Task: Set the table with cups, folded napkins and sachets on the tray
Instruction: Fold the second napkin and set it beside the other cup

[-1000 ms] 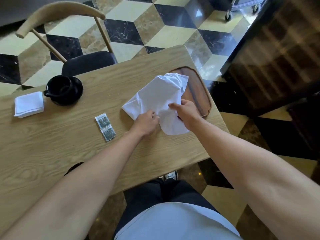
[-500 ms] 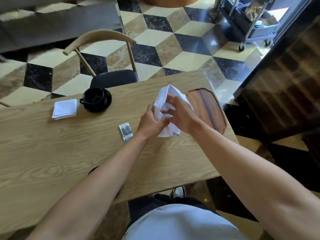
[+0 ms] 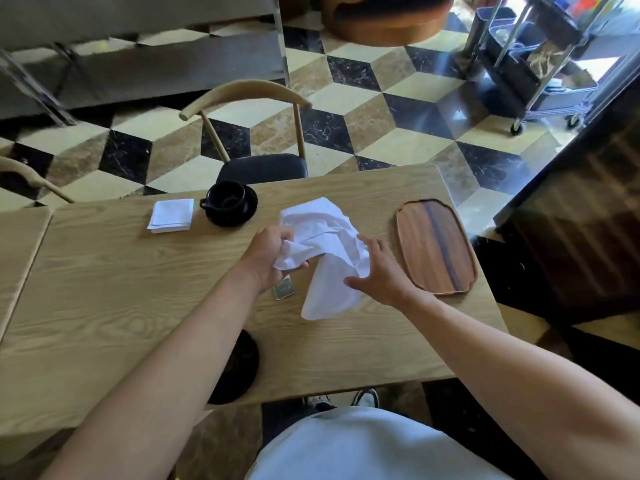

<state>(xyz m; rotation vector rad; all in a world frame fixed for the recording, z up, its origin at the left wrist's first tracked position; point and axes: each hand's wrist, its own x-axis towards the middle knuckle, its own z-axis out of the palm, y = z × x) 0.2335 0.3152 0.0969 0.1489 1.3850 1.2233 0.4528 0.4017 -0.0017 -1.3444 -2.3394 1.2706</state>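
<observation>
One napkin folded beside cup; second napkin crumpled, left hand gripping it, right hand open. Tray bare.

Looks like a café or restaurant dining room: glossy cube-pattern marble floor, light wooden table under the hands, curved-back chair just past them, metal service cart far off beyond the right hand, second table off left.
</observation>
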